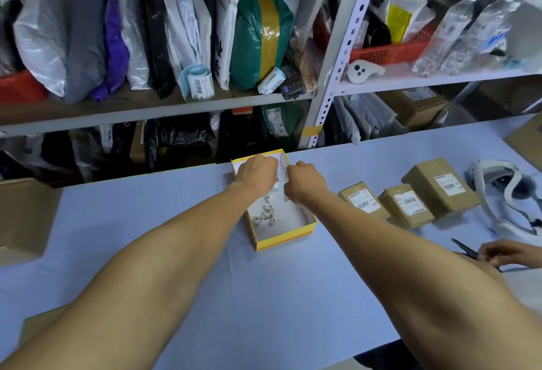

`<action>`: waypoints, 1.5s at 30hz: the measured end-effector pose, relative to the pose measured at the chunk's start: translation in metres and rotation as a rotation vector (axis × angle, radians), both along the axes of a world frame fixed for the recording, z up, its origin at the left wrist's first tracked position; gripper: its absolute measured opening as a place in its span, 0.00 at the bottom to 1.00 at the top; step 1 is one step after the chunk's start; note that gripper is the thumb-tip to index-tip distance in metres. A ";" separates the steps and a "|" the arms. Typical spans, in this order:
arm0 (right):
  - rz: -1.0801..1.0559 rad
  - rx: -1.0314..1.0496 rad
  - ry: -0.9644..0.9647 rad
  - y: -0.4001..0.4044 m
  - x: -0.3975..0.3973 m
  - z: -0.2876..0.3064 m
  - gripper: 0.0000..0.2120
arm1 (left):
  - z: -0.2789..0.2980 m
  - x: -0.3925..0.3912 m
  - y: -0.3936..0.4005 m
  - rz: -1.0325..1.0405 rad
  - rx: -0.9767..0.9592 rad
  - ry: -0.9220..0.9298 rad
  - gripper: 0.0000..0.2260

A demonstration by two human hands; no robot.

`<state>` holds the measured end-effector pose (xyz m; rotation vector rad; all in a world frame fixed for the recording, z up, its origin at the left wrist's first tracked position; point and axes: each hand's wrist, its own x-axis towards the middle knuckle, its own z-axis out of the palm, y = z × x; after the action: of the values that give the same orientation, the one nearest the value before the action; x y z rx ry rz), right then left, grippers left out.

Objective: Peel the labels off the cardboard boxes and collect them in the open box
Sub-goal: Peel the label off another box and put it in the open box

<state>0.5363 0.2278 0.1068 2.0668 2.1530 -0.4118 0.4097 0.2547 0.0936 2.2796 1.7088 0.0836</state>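
Note:
An open yellow box [285,241] with a white inside stands in the middle of the blue table. Several crumpled label scraps [265,216] lie in it. My left hand [256,176] and my right hand [305,182] hover close together over the box's far half, fingers curled. Between their fingertips shows a small pale label piece [279,184], which both hands seem to pinch. To the right of the box lie three brown cardboard boxes in a row, the near one [356,192], the middle one [394,214] and the far one [425,180], each with a white label on top.
Another person's hand [511,252] rests at the right edge beside a dark tool [465,248]. A white headset [511,193] lies past the boxes. A large cardboard box [23,217] stands at the left. Shelves of parcels [176,32] rise behind the table.

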 end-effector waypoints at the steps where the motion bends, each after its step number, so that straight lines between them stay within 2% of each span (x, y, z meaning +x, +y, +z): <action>1: 0.001 0.002 0.000 0.000 -0.001 0.000 0.14 | 0.000 0.000 0.000 0.001 -0.004 -0.001 0.06; 7: 0.003 -0.002 -0.007 0.000 -0.003 0.000 0.15 | -0.002 -0.002 0.000 -0.033 -0.020 0.021 0.11; 12: -0.001 0.000 -0.014 -0.002 -0.001 0.001 0.16 | -0.002 -0.001 -0.002 -0.020 -0.015 0.004 0.06; 14: 0.001 0.001 -0.015 -0.003 0.000 0.001 0.16 | -0.002 0.000 -0.003 -0.025 -0.027 0.010 0.11; 19: 0.022 -0.014 -0.030 -0.010 -0.002 -0.001 0.17 | 0.001 -0.013 -0.021 -0.083 -0.138 0.128 0.33; 23: 0.043 0.000 -0.019 -0.019 -0.018 0.000 0.16 | 0.005 -0.046 -0.048 -0.015 -0.160 0.121 0.38; 27: 0.071 0.043 0.035 -0.047 -0.055 -0.007 0.17 | 0.008 -0.104 -0.099 0.051 -0.140 0.029 0.34; 32: 0.021 0.008 0.143 -0.125 -0.147 -0.027 0.14 | -0.016 -0.211 -0.189 0.161 -0.186 0.058 0.38; 38: 0.054 -0.125 0.335 -0.243 -0.269 -0.065 0.23 | -0.036 -0.339 -0.304 0.323 -0.200 -0.008 0.39; 41: 0.078 -0.206 0.371 -0.292 -0.308 -0.071 0.31 | -0.039 -0.383 -0.354 0.363 -0.226 -0.066 0.45; 45: 0.059 -0.292 0.328 -0.335 -0.335 -0.071 0.39 | -0.055 -0.412 -0.398 0.361 -0.407 -0.134 0.57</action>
<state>0.2015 -0.1073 0.0358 1.8741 2.1516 -1.0526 -0.0022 -0.1436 0.0388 1.6289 1.8479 -0.0346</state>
